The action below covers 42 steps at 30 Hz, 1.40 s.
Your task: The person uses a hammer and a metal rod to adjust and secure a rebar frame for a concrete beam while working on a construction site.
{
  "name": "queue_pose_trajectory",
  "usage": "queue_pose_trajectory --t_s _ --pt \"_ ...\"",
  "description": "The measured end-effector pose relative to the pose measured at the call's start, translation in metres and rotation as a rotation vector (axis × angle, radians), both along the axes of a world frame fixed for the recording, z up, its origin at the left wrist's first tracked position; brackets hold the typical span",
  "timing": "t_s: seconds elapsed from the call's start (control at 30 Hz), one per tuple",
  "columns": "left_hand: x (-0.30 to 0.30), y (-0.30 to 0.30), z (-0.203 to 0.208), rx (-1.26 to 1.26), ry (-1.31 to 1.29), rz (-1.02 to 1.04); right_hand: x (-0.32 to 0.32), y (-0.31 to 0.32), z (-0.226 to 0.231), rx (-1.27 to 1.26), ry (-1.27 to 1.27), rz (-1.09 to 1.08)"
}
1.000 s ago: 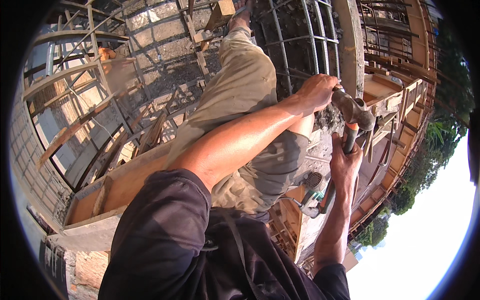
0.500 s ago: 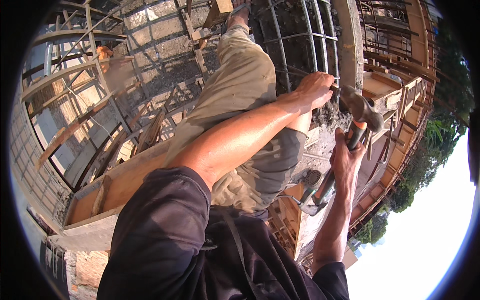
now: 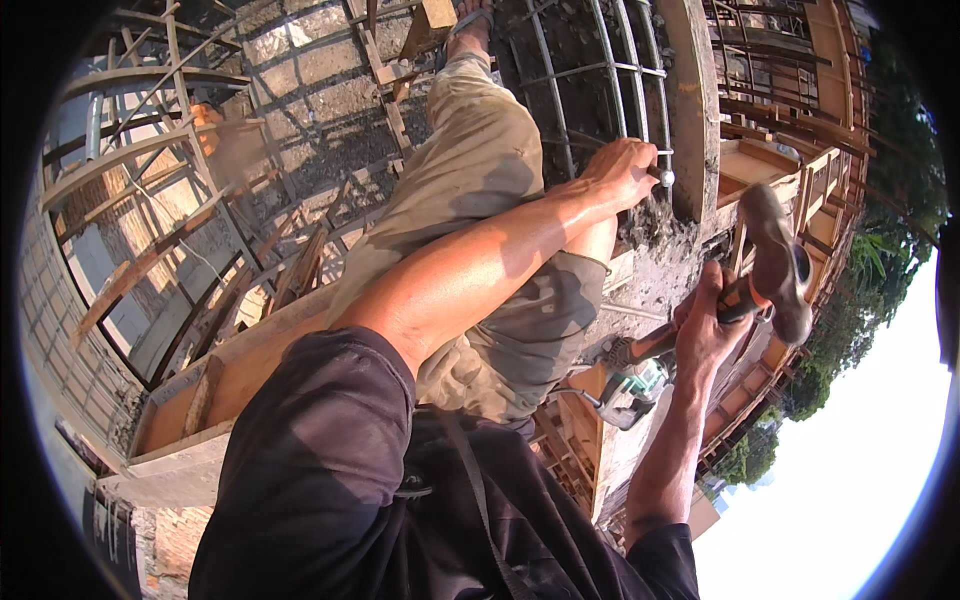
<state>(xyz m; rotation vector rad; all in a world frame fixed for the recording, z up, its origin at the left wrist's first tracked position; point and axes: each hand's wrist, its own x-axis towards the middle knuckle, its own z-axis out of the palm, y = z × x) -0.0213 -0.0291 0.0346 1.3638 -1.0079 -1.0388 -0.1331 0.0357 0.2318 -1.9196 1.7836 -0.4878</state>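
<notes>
My left hand (image 3: pixel 622 176) is closed around a chisel, a short metal rod whose round bright end (image 3: pixel 667 179) sticks out past the fist. Most of the rod is hidden by my fingers. Rough broken concrete (image 3: pixel 655 225) lies just below that fist, beside the steel rebar (image 3: pixel 617 75). On the right, my right hand (image 3: pixel 712 322) grips the orange-and-black handle of a hammer (image 3: pixel 778 262). Its heavy dark head is raised, well apart from the chisel's end.
A green-and-grey power tool (image 3: pixel 640 385) with a cord rests below my right hand. Timber formwork (image 3: pixel 690 100) edges the rebar. At left are wooden frames (image 3: pixel 150 75) and a rebar grid (image 3: pixel 75 340) around a lower level. My sandalled foot (image 3: pixel 470 25) is at the top.
The hammer has swung away from the chisel, rightward and down, with my right hand turning. My left hand has shifted slightly, and the chisel's round end now shows more plainly.
</notes>
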Motion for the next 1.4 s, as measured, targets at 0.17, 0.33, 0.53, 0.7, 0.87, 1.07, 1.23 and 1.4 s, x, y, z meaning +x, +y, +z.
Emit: queue_pose_trajectory --t_s 0.17,0.33,0.53,0.7,0.87,1.07,1.23,1.4 --pt "-0.003 0.002 -0.012 -0.032 -0.083 0.049 0.017 0.015 0.009 0.296 0.285 -0.096" --pt "-0.002 0.0 -0.017 -0.023 -0.013 0.068 0.045 0.016 0.094 -0.288 -0.388 -0.08" --pt "-0.003 0.0 -0.023 -0.104 -0.013 -0.004 0.0 0.003 -0.001 -0.064 -0.042 0.029" --pt "-0.01 0.01 -0.031 -0.042 -0.065 0.033 0.011 0.014 -0.006 0.281 0.403 0.016" --pt "0.001 0.007 -0.019 -0.008 -0.089 0.034 0.043 0.022 0.085 -0.261 -0.291 -0.149" --pt "-0.002 0.007 -0.017 -0.001 -0.074 0.016 0.019 0.018 0.018 -0.289 -0.265 0.008" --pt "-0.012 0.009 -0.038 -0.047 -0.055 0.076 0.001 0.011 -0.016 0.324 0.384 0.078" --pt "0.003 0.01 -0.018 0.094 -0.109 0.012 0.041 0.028 0.064 -0.075 0.005 -0.041"
